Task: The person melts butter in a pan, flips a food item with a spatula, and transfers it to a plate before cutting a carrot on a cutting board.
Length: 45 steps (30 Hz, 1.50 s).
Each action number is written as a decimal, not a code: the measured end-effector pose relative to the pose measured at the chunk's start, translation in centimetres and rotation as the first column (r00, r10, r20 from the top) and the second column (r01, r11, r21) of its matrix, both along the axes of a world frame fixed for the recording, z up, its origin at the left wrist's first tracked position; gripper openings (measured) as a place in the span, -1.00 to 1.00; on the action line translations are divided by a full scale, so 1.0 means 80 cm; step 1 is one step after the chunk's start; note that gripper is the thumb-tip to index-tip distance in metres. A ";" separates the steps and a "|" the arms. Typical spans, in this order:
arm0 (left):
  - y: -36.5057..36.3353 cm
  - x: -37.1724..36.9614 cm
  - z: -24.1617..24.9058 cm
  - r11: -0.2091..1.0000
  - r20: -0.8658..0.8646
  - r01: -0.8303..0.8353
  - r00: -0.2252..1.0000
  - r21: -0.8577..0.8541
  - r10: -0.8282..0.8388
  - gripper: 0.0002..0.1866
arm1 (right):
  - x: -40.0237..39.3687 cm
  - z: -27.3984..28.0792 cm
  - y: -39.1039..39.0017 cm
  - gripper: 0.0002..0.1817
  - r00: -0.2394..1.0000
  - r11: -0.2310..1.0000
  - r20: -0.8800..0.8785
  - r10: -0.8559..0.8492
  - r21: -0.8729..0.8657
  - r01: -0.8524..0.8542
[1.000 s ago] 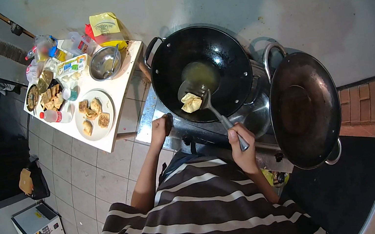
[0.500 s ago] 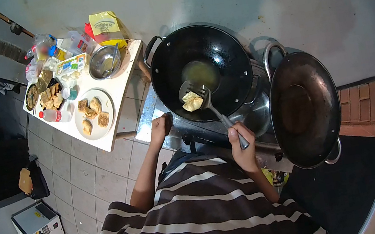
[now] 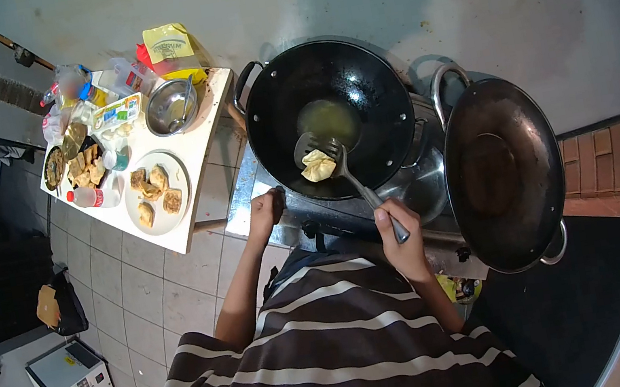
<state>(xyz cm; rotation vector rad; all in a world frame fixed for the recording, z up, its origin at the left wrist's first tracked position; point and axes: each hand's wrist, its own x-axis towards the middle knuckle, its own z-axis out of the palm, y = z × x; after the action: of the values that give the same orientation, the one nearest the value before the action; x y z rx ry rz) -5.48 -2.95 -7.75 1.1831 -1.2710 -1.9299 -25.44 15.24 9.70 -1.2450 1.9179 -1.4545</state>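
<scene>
Little white side table (image 3: 193, 205) and a steel stove top (image 3: 249, 195), both loaded up.
The table's got a plate of fried pieces (image 3: 155, 191), a steel bowl (image 3: 172, 106), a yellow bag (image 3: 173, 48), some bottles (image 3: 93, 195) and a tray of more pieces (image 3: 80, 168). The stove carries the black wok (image 3: 330, 116) and a second wok (image 3: 502, 174).

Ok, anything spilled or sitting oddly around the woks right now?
Nothing looks spilled. The oil pools inside the left wok, and the pale food piece rests on the spatula in the right hand. The empty second wok sits tilted, overhanging the stove edge.
</scene>
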 end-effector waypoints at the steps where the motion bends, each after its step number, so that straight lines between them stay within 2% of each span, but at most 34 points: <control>1: 0.000 0.000 0.001 0.999 0.024 -0.011 1.000 0.036 0.011 -0.47 | 0.000 0.000 -0.002 -0.78 0.999 0.999 -0.005 0.040 0.008 -0.040; 5: -0.003 0.000 -0.001 0.999 0.036 -0.020 0.999 0.045 0.018 -0.46 | -0.002 0.003 -0.005 -0.78 0.998 0.999 0.058 0.010 0.031 -0.012; 7: -0.004 0.007 -0.015 0.985 0.117 0.111 0.989 -0.132 -0.095 -0.47 | -0.005 0.003 -0.005 -0.78 0.997 0.998 0.074 0.001 0.055 -0.005; 8: 0.008 0.000 0.016 0.915 0.253 0.151 0.966 -0.374 -0.056 -0.46 | -0.007 0.002 -0.005 -0.78 0.997 0.998 0.079 0.013 0.064 -0.018; 9: 0.015 0.001 0.047 0.889 0.483 0.301 0.869 -0.345 -0.107 -0.44 | -0.010 0.000 -0.005 -0.78 0.996 0.997 0.089 0.010 0.071 -0.017; 10: 0.023 0.004 0.064 0.855 0.683 0.438 0.716 -0.278 -0.144 -0.41 | -0.013 -0.001 -0.005 -0.77 0.995 0.997 0.099 0.008 0.075 -0.016; 11: 0.039 0.010 0.061 0.830 0.734 0.441 0.677 -0.341 -0.058 -0.36 | -0.015 0.000 -0.004 -0.77 0.994 0.997 0.109 0.001 0.078 -0.010; 12: 0.050 0.015 0.065 0.790 0.822 0.544 0.561 -0.281 -0.094 -0.35 | -0.017 -0.002 -0.006 -0.77 0.994 0.997 0.113 0.014 0.074 -0.022; 14: 0.079 0.022 0.067 0.791 0.860 0.579 0.490 -0.195 -0.147 -0.36 | -0.021 -0.012 -0.005 -0.65 0.990 1.000 0.139 -0.015 0.024 0.012; 15: 0.093 0.024 0.059 0.768 0.868 0.609 0.473 -0.197 -0.152 -0.36 | -0.026 -0.014 -0.004 -0.67 0.992 1.000 0.128 -0.003 0.020 0.001; 16: 0.106 0.021 0.057 0.752 0.856 0.612 0.500 -0.244 -0.129 -0.44 | -0.028 -0.015 -0.004 -0.67 0.992 1.000 0.129 0.008 0.014 -0.009; 18: 0.125 0.013 0.048 0.795 0.817 0.539 0.568 -0.279 -0.099 -0.58 | -0.031 -0.016 -0.003 -0.68 0.992 1.000 0.128 0.010 -0.009 -0.009; 19: 0.132 0.009 0.040 0.800 0.818 0.531 0.568 -0.280 -0.090 -0.58 | -0.031 -0.012 -0.002 -0.68 0.991 1.000 0.129 0.021 -0.011 -0.020; 21: 0.143 0.002 0.024 0.805 0.794 0.449 0.607 -0.387 0.043 -0.71 | -0.029 -0.003 0.000 -0.76 0.978 0.996 0.210 -0.006 0.084 -0.012; 27: 0.153 -0.014 0.033 0.823 0.822 0.390 0.549 -0.413 0.152 -0.75 | -0.033 -0.022 -0.002 -0.72 0.979 0.998 0.199 0.051 -0.045 -0.043; 30: 0.154 -0.019 0.029 0.814 0.837 0.396 0.514 -0.425 0.187 -0.76 | -0.036 -0.025 0.000 -0.74 0.967 0.998 0.252 0.050 -0.049 -0.038; 32: 0.156 -0.025 0.030 0.736 0.890 0.519 0.370 -0.435 0.265 -0.71 | -0.038 -0.018 0.002 -0.73 0.954 0.999 0.294 0.053 -0.028 -0.047; 33: 0.157 -0.026 0.030 0.738 0.889 0.513 0.368 -0.438 0.273 -0.71 | -0.039 -0.016 0.003 -0.73 0.940 0.999 0.337 0.050 0.002 -0.054; 35: 0.159 -0.025 0.043 0.712 0.933 0.603 0.215 -0.360 0.290 -0.60 | -0.043 -0.023 0.000 -0.72 0.932 0.997 0.355 0.073 -0.027 -0.068; 36: 0.167 -0.023 0.050 0.716 0.933 0.598 0.206 -0.360 0.296 -0.60 | -0.043 -0.026 -0.001 -0.72 0.923 0.996 0.374 0.084 -0.049 -0.071; 37: 0.178 -0.024 0.074 0.728 0.917 0.557 0.250 -0.399 0.311 -0.56 | -0.041 -0.019 -0.001 -0.73 0.890 0.999 0.454 0.037 0.009 -0.046; 39: 0.199 -0.017 0.096 0.748 0.879 0.476 0.359 -0.462 0.314 -0.44 | -0.041 -0.012 -0.003 -0.76 0.850 0.999 0.525 0.039 -0.017 -0.036; 40: 0.215 -0.012 0.099 0.766 0.820 0.382 0.477 -0.517 0.316 -0.45 | -0.042 -0.010 -0.004 -0.79 0.810 0.999 0.585 0.034 -0.037 -0.015; 42: 0.239 0.019 0.050 0.765 0.688 0.323 0.695 -0.558 0.208 -0.48 | -0.049 -0.013 -0.007 -0.78 0.823 0.997 0.565 0.059 -0.066 -0.026; 43: 0.251 0.018 0.081 0.925 0.612 0.227 0.791 -0.305 0.007 -0.51 | -0.055 -0.021 -0.009 -0.78 0.829 0.996 0.552 0.087 -0.074 -0.056; 44: 0.268 0.016 0.114 0.985 0.459 0.174 0.874 0.008 -0.158 -0.53 | -0.058 -0.025 -0.008 -0.77 0.834 0.994 0.540 0.110 -0.073 -0.083; 45: 0.283 0.023 0.109 0.985 0.407 0.168 0.898 0.031 -0.166 -0.56 | -0.057 -0.017 -0.007 -0.73 0.821 0.998 0.567 0.070 -0.047 -0.052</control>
<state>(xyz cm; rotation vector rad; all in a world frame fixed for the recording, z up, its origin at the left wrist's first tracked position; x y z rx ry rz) -3.64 19.69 0.98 1.5799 -1.6367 -1.8516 -29.98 14.70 8.32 -0.7457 1.4382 -1.5967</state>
